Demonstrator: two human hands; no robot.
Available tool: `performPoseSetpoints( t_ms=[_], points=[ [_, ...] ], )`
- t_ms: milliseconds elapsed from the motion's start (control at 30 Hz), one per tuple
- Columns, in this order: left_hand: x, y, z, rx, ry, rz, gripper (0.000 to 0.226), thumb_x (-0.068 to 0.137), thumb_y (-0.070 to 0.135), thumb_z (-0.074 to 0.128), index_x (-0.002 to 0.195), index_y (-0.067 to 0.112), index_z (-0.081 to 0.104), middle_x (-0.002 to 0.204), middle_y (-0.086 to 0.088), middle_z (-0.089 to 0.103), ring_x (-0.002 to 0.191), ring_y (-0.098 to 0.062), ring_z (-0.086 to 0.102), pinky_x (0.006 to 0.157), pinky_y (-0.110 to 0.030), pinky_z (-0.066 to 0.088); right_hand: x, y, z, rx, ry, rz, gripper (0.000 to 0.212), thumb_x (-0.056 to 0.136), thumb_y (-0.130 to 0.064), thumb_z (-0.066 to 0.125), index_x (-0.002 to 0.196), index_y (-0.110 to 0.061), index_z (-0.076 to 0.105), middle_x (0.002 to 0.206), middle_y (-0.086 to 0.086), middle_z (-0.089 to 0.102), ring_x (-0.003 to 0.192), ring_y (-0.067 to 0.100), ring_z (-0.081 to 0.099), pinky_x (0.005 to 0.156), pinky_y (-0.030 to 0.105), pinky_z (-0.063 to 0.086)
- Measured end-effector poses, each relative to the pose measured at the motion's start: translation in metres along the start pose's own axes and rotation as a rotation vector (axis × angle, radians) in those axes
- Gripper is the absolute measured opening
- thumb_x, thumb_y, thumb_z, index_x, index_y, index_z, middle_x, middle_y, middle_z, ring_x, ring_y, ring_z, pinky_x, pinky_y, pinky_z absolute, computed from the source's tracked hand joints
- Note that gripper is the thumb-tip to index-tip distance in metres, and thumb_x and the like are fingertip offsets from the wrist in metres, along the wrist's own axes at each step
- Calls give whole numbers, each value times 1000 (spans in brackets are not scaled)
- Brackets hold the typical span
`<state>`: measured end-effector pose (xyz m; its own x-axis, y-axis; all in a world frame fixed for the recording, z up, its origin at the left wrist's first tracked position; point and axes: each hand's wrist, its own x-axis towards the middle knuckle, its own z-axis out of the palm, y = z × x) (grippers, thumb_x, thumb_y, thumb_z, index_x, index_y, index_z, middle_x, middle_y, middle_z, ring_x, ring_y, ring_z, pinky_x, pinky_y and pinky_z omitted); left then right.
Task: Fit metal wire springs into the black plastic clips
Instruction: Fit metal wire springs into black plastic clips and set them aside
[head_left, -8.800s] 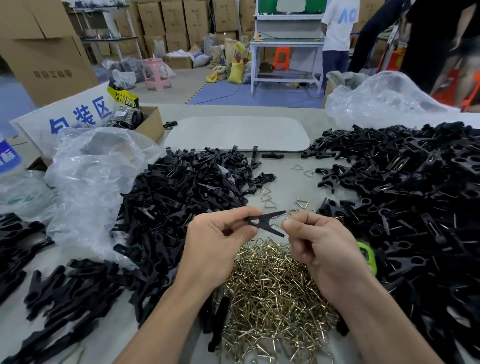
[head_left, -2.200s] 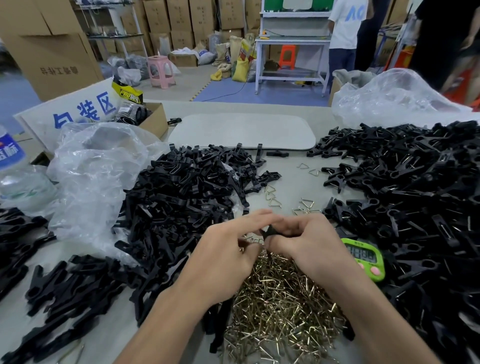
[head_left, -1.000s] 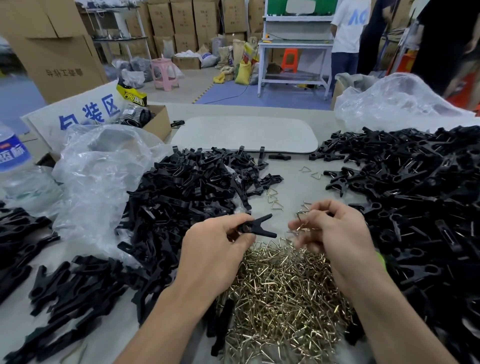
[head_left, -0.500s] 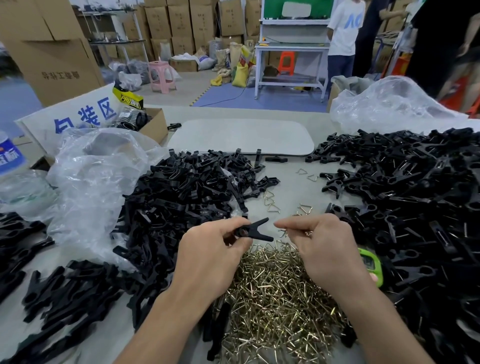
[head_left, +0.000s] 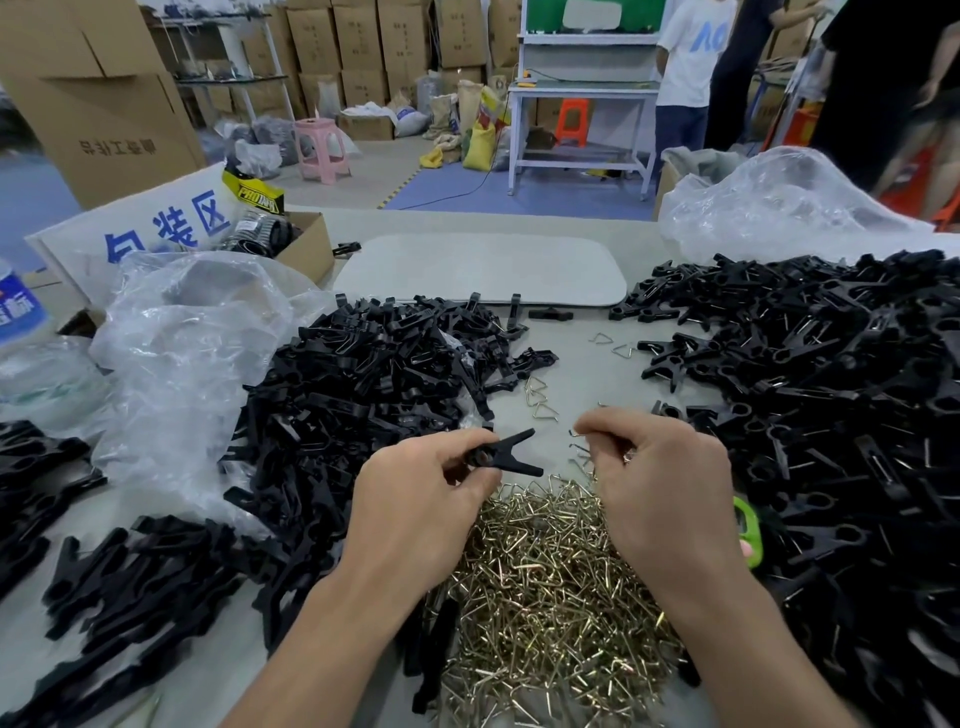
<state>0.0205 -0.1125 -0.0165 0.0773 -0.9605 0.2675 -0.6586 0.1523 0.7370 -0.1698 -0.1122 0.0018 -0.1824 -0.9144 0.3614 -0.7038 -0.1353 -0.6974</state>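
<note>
My left hand pinches one black plastic clip by its pivot end, its two prongs spread and pointing right. My right hand is a short gap to the right, thumb and forefinger closed on a thin metal wire spring that is mostly hidden by the fingers. Below both hands lies a heap of brass-coloured wire springs. A pile of black clips lies at left centre and a larger pile of clips covers the right side.
Clear plastic bags sit at left and at back right. A grey flat pad lies behind the piles. A green timer peeks out beside my right wrist. A cardboard box and a water bottle stand at left. People stand at the back.
My right hand has lifted slightly and drawn a little away from the clip with a spring pinched. My left hand keeps the clip in about the same place.
</note>
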Motion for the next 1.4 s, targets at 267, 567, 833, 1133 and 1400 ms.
performPoseSetpoints(
  t_ms=[267, 567, 833, 1133, 1400],
  points=[
    [0, -1, 1, 8, 14, -17, 58, 84, 36, 84, 105, 76, 49, 81, 32, 70, 76, 9, 66, 78, -22, 56, 3, 1, 4, 5, -40, 54, 16, 100, -19, 59, 104, -34, 65, 67, -9, 69, 54, 9, 61, 55, 35, 54],
    [2, 1, 1, -31, 9, -11, 55, 84, 35, 84, 106, 74, 51, 80, 36, 69, 75, 8, 66, 77, -23, 57, 5, -1, 3, -30, -126, 115, 23, 98, -16, 60, 82, -32, 63, 62, -8, 67, 49, 7, 52, 56, 24, 42],
    [1, 1, 0, -82, 12, 18, 53, 85, 33, 84, 106, 71, 55, 89, 49, 62, 77, 8, 67, 69, -10, 52, 5, -2, 6, -119, -147, 197, 19, 94, -20, 58, 82, -32, 66, 69, -4, 68, 63, 22, 64, 62, 38, 55],
    [5, -1, 2, -274, 24, 5, 51, 81, 16, 87, 91, 64, 74, 81, 25, 75, 72, -3, 70, 64, -11, 52, 12, 3, 1, 648, -280, 380, 30, 87, 4, 72, 106, -17, 65, 68, 15, 75, 60, 21, 66, 58, 29, 49],
    [5, 0, 6, -367, -19, 5, 49, 80, 10, 88, 99, 54, 78, 81, 19, 77, 72, 0, 71, 70, -11, 51, 10, 0, -1, 717, -329, 340, 31, 82, 3, 79, 103, -18, 71, 77, 29, 72, 49, 18, 58, 58, 31, 48]
  ],
)
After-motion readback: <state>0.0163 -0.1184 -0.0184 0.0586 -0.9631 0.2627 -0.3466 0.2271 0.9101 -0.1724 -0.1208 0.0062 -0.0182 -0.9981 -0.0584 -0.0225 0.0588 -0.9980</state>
